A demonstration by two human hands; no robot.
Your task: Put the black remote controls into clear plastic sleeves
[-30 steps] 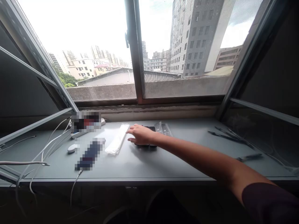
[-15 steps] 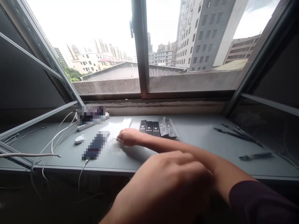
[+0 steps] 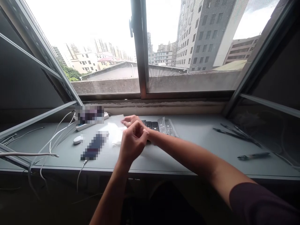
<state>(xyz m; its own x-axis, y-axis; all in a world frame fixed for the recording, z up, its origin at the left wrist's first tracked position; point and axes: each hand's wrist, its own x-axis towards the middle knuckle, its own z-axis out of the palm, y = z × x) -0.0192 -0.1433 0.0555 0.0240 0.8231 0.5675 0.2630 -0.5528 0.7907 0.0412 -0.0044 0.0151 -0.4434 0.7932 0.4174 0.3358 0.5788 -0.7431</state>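
Right hand point(image 3: 131, 121) is at the far side, fingers pointing left, part open, tips blurred at the right edge of a translucent film point(image 3: 117, 119); can't tell if they grip it. Left hand point(image 3: 134, 140) sits nearer, fingers curled in and thumb closing a loose ring; nothing visible in it, but can't rule out something small. It overlaps the right wrist in view; contact unclear. Key relation: the white plastic sleeves point(image 3: 117, 137) lie on the table point(image 3: 187, 156) just left of both hands, long axis roughly near-far; glare hides where they end and the film starts. Right hand is closer to the film, left hand closer to the sleeves' near end. Right of the hands: bare black remotes point(image 3: 155, 126) side by side, long axes near-far, partly hidden by the right hand, then bagged remotes point(image 3: 172, 127) just beside them. Further left: a pixelated dark item with a cable, a white rounded gadget point(image 3: 77, 139), power strip point(image 3: 82, 126) at far left. Well right: pen point(image 3: 253, 156), dark cords point(image 3: 236, 136).
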